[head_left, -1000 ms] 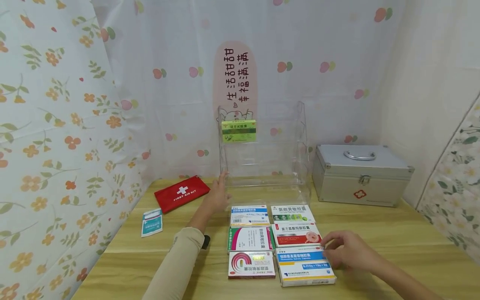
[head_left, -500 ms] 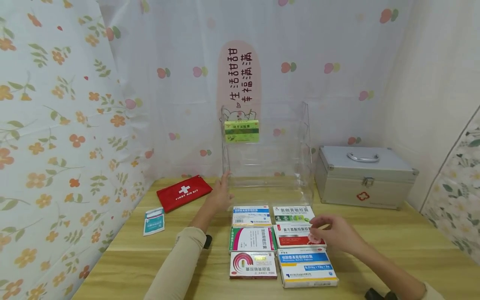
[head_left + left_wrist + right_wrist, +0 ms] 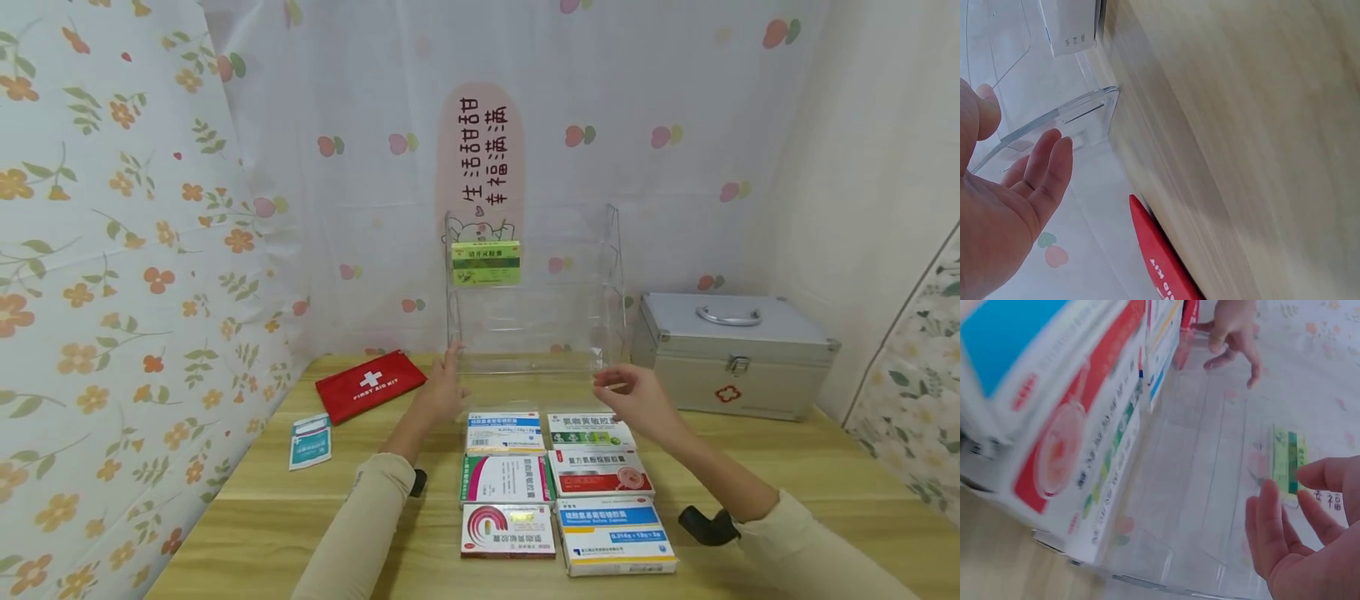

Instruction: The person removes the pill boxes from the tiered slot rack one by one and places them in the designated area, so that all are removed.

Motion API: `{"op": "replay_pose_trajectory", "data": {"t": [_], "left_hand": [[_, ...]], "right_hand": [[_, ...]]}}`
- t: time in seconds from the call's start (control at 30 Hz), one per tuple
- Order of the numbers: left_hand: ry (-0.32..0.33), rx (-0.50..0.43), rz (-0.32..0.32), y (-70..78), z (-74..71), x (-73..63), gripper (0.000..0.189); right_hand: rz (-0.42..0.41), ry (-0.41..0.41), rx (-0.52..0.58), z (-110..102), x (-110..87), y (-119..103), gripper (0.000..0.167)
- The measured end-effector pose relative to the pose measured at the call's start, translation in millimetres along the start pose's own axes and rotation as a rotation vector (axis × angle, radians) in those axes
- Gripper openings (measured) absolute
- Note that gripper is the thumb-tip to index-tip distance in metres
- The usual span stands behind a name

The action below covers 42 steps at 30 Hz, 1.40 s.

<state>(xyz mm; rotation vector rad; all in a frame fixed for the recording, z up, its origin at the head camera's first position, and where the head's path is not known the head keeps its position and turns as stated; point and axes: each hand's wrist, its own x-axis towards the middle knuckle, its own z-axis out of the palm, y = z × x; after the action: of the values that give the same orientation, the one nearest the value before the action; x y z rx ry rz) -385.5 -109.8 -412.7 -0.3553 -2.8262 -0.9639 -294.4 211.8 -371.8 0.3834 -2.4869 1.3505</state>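
Observation:
A clear stepped display stand (image 3: pixel 525 372) stands at the back of the table, with a green medicine box (image 3: pixel 486 263) upright on its upper left. My left hand (image 3: pixel 441 390) is at the stand's left side panel. In the left wrist view, the panel edge runs between its thumb and loosely bent fingers (image 3: pixel 1054 172). Beside the stand's lower right front, my right hand (image 3: pixel 637 404) hovers with fingers loosely bent and nothing in them. Two columns of medicine boxes lie before the stand, among them a blue-and-white box (image 3: pixel 617 535) and a red-and-white box (image 3: pixel 602 472).
A red first aid pouch (image 3: pixel 371 385) and a small teal-and-white packet (image 3: pixel 311 442) lie on the left. At the back right stands a silver medicine case (image 3: pixel 738 354) with a handle. Patterned curtains (image 3: pixel 360 183) close off the back and sides.
My right hand has left the near right box and moved forward over the right column to the stand's right front. My left hand stays at the stand's left side.

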Motion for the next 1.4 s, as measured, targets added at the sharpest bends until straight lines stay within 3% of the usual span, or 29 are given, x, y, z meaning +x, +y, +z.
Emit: {"op": "replay_pose_trajectory", "data": {"t": [0.3,0.47,0.57,0.7,0.9,1.1,1.4], "left_hand": [[-0.042,-0.077,-0.035,0.8,4.0,0.6,0.089],[-0.039,-0.053,-0.01,2.7,6.2,1.7,0.088],[-0.026,-0.041,0.005,4.7,4.2,2.9,0.089],[-0.013,-0.028,-0.006,5.5,0.6,4.6,0.089],[-0.041,-0.093,-0.031,4.6,4.0,9.0,0.092],[-0.045,-0.059,-0.039,4.1,8.8,10.2,0.091],[-0.029,-0.057,-0.04,2.9,5.4,2.5,0.092]], "right_hand": [[-0.069,0.091,0.032,15,55.1,-10,0.026],[-0.136,0.135,-0.005,20,81.2,-18,0.027],[-0.164,0.148,-0.027,26,95.5,-28,0.03],[-0.195,0.167,0.022,37,116.7,-45,0.031],[-0.23,0.203,-0.027,48,150.0,-58,0.039],[-0.218,0.109,-0.015,54,177.7,-64,0.058],[-0.194,-0.032,-0.059,57,199.1,-78,0.062]]}}
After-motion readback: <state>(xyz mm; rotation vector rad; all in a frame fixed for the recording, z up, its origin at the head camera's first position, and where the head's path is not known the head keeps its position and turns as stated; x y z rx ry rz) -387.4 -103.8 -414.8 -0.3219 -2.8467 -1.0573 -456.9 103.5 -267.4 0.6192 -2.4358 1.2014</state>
